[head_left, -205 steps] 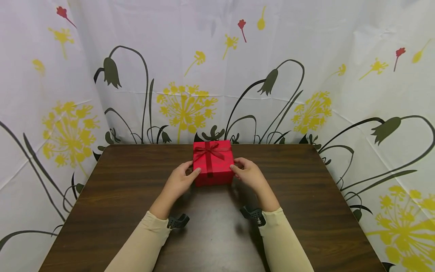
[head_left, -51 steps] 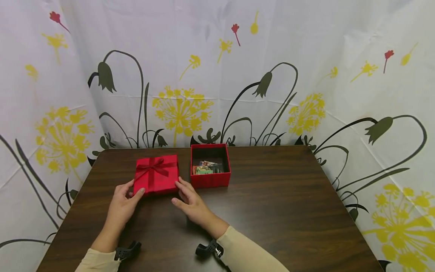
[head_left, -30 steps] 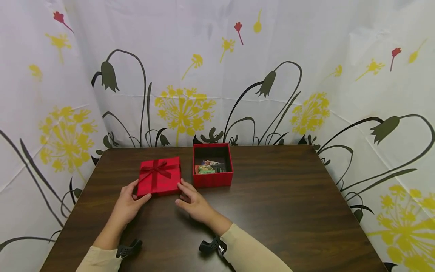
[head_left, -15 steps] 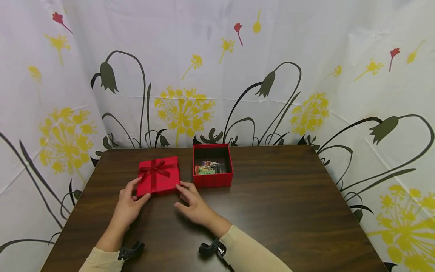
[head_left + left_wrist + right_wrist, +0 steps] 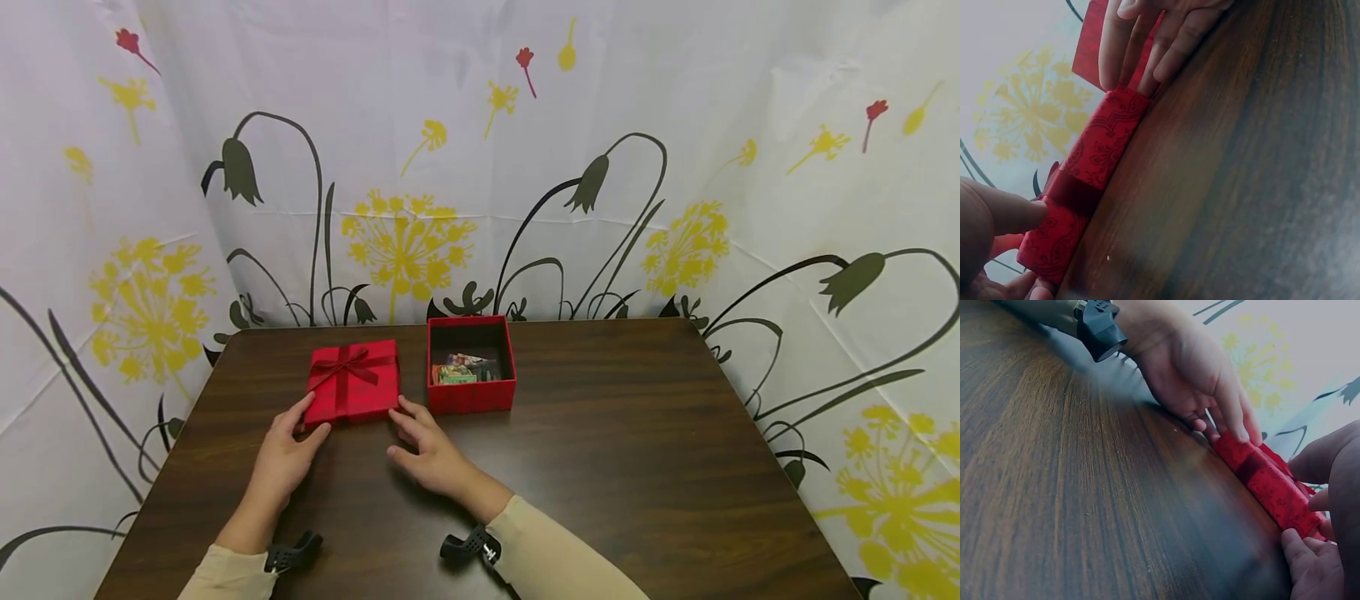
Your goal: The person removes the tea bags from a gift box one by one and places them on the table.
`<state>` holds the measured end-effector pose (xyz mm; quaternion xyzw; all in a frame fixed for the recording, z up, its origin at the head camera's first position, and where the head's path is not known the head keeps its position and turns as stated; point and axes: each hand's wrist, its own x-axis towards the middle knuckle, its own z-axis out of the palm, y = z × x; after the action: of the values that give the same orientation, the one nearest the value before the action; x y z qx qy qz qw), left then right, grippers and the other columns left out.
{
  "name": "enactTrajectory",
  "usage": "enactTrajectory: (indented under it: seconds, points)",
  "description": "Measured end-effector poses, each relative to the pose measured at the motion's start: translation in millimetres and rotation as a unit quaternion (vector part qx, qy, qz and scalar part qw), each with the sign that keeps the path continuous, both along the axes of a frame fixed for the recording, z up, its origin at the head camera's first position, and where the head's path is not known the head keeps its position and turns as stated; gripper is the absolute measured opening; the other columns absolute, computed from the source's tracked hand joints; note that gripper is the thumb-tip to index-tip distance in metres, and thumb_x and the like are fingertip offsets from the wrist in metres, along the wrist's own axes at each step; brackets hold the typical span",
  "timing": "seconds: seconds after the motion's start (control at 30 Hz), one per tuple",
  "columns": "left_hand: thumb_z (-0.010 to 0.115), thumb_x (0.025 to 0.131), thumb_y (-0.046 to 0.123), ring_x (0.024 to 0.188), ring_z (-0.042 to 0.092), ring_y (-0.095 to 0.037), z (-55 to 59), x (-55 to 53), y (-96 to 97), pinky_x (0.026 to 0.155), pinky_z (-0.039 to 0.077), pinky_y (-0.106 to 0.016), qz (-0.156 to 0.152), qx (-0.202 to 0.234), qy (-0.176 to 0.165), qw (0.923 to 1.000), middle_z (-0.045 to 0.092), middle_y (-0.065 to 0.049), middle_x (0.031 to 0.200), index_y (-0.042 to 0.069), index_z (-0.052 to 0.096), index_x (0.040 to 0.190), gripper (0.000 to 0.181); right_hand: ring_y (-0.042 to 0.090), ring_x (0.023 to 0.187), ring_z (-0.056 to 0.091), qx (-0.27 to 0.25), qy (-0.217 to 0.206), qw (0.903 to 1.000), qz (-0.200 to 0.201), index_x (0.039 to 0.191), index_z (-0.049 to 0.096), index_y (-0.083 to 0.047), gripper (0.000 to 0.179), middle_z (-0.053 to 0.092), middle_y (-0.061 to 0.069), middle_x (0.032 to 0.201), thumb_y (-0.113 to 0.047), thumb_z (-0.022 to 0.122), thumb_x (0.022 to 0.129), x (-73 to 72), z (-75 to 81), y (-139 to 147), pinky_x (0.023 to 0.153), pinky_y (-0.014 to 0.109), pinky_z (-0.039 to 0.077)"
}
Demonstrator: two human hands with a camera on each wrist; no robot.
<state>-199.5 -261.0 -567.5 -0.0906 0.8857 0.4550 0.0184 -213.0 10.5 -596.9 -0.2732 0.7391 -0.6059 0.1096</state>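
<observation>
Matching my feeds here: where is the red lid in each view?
Head: red lid left of centre, below mid-height.
Left wrist: red lid left of centre, slanting down leftward.
Right wrist: red lid right of centre, slanting down rightward.
Shared landmark: the dark ribbon band across its front side.

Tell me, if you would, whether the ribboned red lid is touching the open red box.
Apart. The head view shows it: a strip of brown tabletop runs between the facing sides of the lid and the open box.
</observation>
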Motion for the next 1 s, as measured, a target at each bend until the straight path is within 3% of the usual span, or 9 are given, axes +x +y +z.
enactTrajectory:
  seconds: [0.43, 0.67, 0.7, 0.8, 0.93, 1.0]
  points:
    - [0.062, 0.111, 0.04, 0.143, 0.039, -0.046, 0.1, 0.5, 0.1, 0.113, 0.043, -0.062, 0.007, 0.017, -0.024, 0.9995, 0.031, -0.029, 0.17, 0.019, 0.028, 0.175, 0.075, 0.028, 0.161, 0.04, 0.018, 0.006, 0.9998, 0.0, 0.161, 0.051, -0.001, 0.058, 0.024, 0.011, 0.18, -0.006, 0.069, 0.106, 1.0, 1.5, 1, 0.125, 0.032, 0.042]
    - [0.063, 0.11, 0.046, 0.149, 0.029, -0.054, 2.0, -1.0, -0.2, 0.116, 0.034, -0.074, -0.018, -0.037, -0.009, 0.9991, 0.03, -0.034, 0.168, 0.011, 0.033, 0.172, 0.078, 0.029, 0.158, 0.045, 0.045, 0.013, 0.9989, -0.008, 0.161, 0.051, -0.004, 0.059, 0.024, 0.012, 0.18, -0.013, 0.071, 0.106, 4.8, 7.8, 0, 0.125, 0.029, 0.041]
    - [0.064, 0.11, 0.043, 0.148, 0.029, -0.054, 1.9, -0.4, 0.5, 0.115, 0.034, -0.073, -0.014, -0.043, 0.002, 0.999, 0.032, -0.034, 0.166, 0.009, 0.036, 0.17, 0.075, 0.029, 0.159, 0.043, 0.041, 0.011, 0.9991, -0.008, 0.162, 0.05, -0.004, 0.061, 0.024, 0.012, 0.18, -0.013, 0.072, 0.106, 5.2, 8.8, 0, 0.125, 0.03, 0.042]
    - [0.069, 0.108, 0.031, 0.143, 0.035, -0.051, 4.9, 3.1, 4.2, 0.111, 0.033, -0.067, 0.019, -0.051, 0.081, 0.9952, 0.043, -0.033, 0.158, 0.005, 0.051, 0.159, 0.06, 0.026, 0.16, 0.041, 0.032, 0.025, 0.9991, 0.0, 0.165, 0.045, -0.003, 0.064, 0.027, 0.014, 0.178, -0.013, 0.07, 0.107, 5.3, 10.8, 1, 0.125, 0.033, 0.043]
    - [0.074, 0.104, 0.015, 0.138, 0.042, -0.049, 12.1, 5.7, 11.6, 0.103, 0.032, -0.06, 0.067, -0.034, 0.206, 0.9756, 0.053, -0.028, 0.151, 0.001, 0.067, 0.139, 0.039, 0.022, 0.154, 0.048, 0.05, 0.109, 0.9926, 0.015, 0.163, 0.047, -0.004, 0.06, 0.043, 0.013, 0.166, -0.014, 0.069, 0.108, 4.4, 21.2, 8, 0.123, 0.034, 0.047]
    - [0.074, 0.103, 0.013, 0.138, 0.043, -0.046, 18.1, 5.3, 15.7, 0.101, 0.035, -0.054, 0.074, -0.021, 0.241, 0.9674, 0.055, -0.025, 0.152, 0.001, 0.07, 0.134, 0.033, 0.022, 0.147, 0.056, 0.058, 0.151, 0.9868, 0.011, 0.158, 0.054, -0.007, 0.052, 0.054, 0.01, 0.156, -0.015, 0.068, 0.108, 3.4, 29.6, 13, 0.12, 0.035, 0.05]
